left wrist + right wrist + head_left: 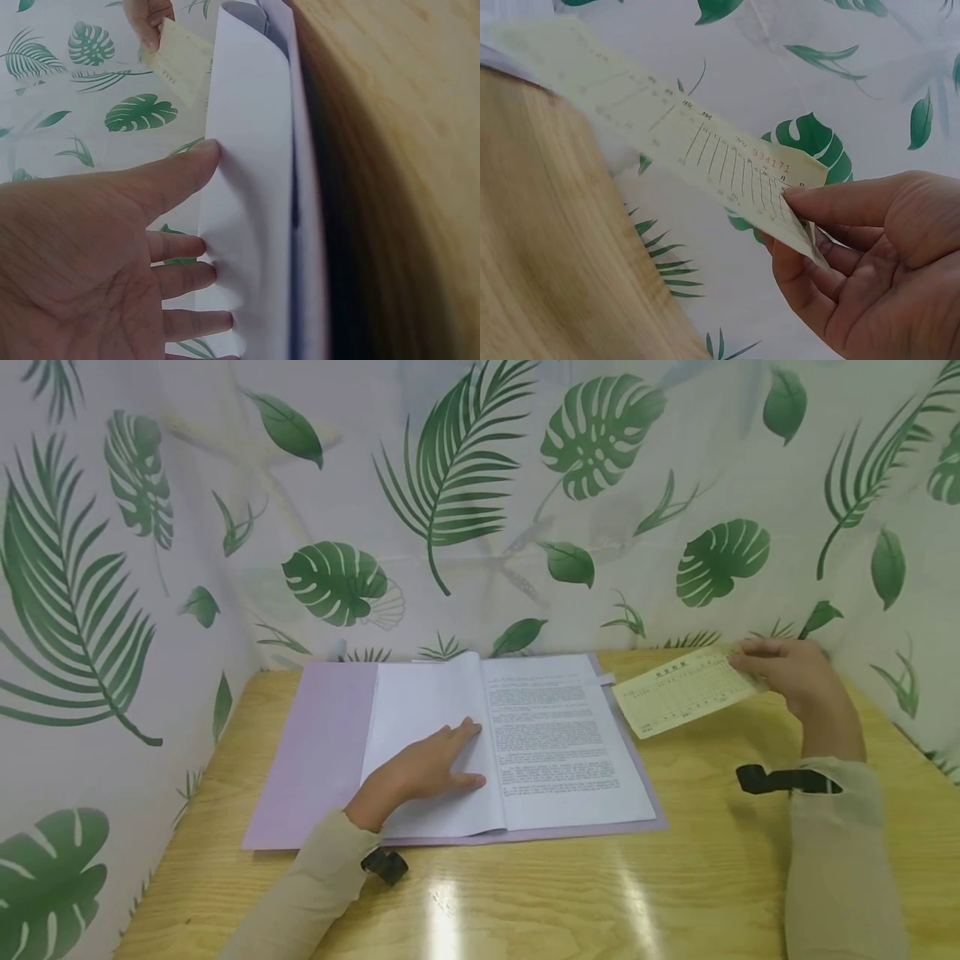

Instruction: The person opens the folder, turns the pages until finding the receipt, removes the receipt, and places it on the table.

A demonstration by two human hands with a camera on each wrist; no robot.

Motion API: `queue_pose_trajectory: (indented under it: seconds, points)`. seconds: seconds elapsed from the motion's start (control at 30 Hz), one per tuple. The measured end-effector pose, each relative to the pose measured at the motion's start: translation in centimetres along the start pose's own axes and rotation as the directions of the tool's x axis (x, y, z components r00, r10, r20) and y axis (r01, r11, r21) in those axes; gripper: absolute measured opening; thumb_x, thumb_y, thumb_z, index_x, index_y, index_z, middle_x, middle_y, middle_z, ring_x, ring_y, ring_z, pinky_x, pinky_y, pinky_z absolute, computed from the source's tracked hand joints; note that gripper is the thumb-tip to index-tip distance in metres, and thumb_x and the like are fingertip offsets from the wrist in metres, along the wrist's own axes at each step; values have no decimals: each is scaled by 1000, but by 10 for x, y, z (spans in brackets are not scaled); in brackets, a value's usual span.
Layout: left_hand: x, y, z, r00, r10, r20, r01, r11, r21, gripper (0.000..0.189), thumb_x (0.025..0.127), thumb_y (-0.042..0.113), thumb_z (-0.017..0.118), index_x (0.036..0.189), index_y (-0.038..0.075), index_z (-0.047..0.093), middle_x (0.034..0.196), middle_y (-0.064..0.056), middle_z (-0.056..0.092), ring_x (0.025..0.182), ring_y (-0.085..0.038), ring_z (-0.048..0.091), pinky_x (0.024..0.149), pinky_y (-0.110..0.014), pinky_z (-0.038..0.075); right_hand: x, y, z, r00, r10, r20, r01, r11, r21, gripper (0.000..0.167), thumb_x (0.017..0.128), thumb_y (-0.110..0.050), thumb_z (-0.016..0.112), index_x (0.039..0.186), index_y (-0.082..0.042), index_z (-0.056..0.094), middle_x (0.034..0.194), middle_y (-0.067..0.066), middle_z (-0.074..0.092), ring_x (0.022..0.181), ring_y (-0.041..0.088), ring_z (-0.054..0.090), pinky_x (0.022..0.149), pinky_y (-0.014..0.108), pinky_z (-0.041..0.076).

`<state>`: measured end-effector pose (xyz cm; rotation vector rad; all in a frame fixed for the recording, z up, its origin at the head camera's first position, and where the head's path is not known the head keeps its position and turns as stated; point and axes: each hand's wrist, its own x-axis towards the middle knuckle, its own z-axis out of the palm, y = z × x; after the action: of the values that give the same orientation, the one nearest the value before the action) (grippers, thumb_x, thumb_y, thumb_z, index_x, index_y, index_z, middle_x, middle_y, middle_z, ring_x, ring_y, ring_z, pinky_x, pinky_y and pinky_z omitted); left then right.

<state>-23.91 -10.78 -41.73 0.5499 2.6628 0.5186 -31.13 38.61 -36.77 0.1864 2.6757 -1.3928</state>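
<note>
A purple folder [330,718] lies spread on the table with white printed pages [551,743] inside. My left hand [423,768] rests with extended fingers on the blank left-hand page [427,693], near the fold; the left wrist view shows those fingertips [202,154] pressing the white sheet. My right hand [795,677] pinches a pale yellow printed slip [682,689] at its right end, just above the table and right of the folder. In the right wrist view the thumb lies on top of the slip [727,161], which carries ruled columns and a red number.
The wooden table [705,860] extends in front of and to the right of the folder. Behind it and at the sides hangs a white cloth [480,602] with green leaf prints. A small white tab [602,680] sticks out at the pages' right edge.
</note>
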Motion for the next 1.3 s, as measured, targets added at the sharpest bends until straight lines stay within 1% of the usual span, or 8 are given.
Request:
queue_pose_trajectory:
  seconds: [0.27, 0.5, 0.67, 0.73, 0.87, 0.97, 1.1, 1.3]
  points:
    - [-1, 0, 0, 1000, 2, -10, -2, 1000, -5, 85, 97, 46, 67, 163, 16, 24, 171, -6, 21, 157, -32, 24, 126, -49, 28, 5, 15, -2, 999, -47, -16, 46, 998, -46, 67, 100, -46, 61, 150, -4, 47, 146, -12, 50, 113, 3, 50, 76, 8, 47]
    - [0, -1, 2, 1000, 2, -7, -2, 1000, 2, 84, 97, 47, 66, 163, 16, 25, 171, -6, 21, 157, -32, 24, 126, -49, 28, 4, 25, -6, 999, -53, -11, 53, 999, 6, 35, 101, -42, 61, 131, -23, 60, 107, -30, 46, 96, -7, 45, 103, 48, 50]
    - [-1, 0, 1, 1000, 3, -7, -3, 1000, 13, 84, 97, 47, 66, 163, 16, 24, 171, -7, 21, 157, -33, 24, 126, -50, 29, 5, 29, -7, 1000, -8, -17, 9, 997, 76, 9, 100, -36, 64, 109, -37, 61, 92, -38, 52, 87, -9, 51, 81, 21, 53]
    - [0, 0, 1, 1000, 2, -7, -2, 1000, 15, 84, 97, 47, 66, 163, 16, 24, 171, -7, 21, 157, -33, 24, 125, -50, 29, 6, 31, -8, 999, 30, -14, -29, 997, 73, 18, 100, -38, 63, 117, -31, 60, 88, -39, 52, 86, -10, 50, 74, 15, 48]
    - [-1, 0, 0, 1000, 1, -5, -1, 1000, 15, 84, 98, 47, 66, 163, 16, 24, 171, -7, 20, 157, -33, 23, 126, -50, 28, 8, 33, -7, 996, 82, 19, -83, 995, 55, 56, 101, -46, 60, 146, -16, 46, 90, -41, 46, 91, -10, 45, 100, 32, 48]
    - [-1, 0, 0, 1000, 2, -4, -2, 1000, 13, 84, 98, 46, 66, 163, 15, 24, 171, -7, 20, 157, -34, 23, 126, -50, 28, 11, 37, -4, 996, 81, 33, -82, 995, 51, 73, 102, -44, 59, 157, -3, 33, 90, -42, 45, 90, -11, 46, 100, 34, 48]
    - [-1, -1, 0, 1000, 5, -1, -5, 1000, 11, 84, 98, 46, 66, 163, 15, 24, 171, -7, 20, 157, -34, 23, 126, -50, 28, 14, 42, -1, 998, 58, 34, -60, 996, 64, 72, 103, -32, 60, 155, 7, 31, 87, -41, 51, 84, -13, 52, 74, 14, 49]
    - [0, 0, 1, 1000, 2, 1, -2, 1000, 9, 85, 97, 47, 66, 164, 16, 23, 171, -6, 19, 157, -33, 22, 126, -49, 27, 15, 47, 1, 995, 64, 79, -69, 996, 59, 70, 104, -30, 58, 156, 7, 30, 89, -40, 51, 84, -14, 51, 74, 11, 48]
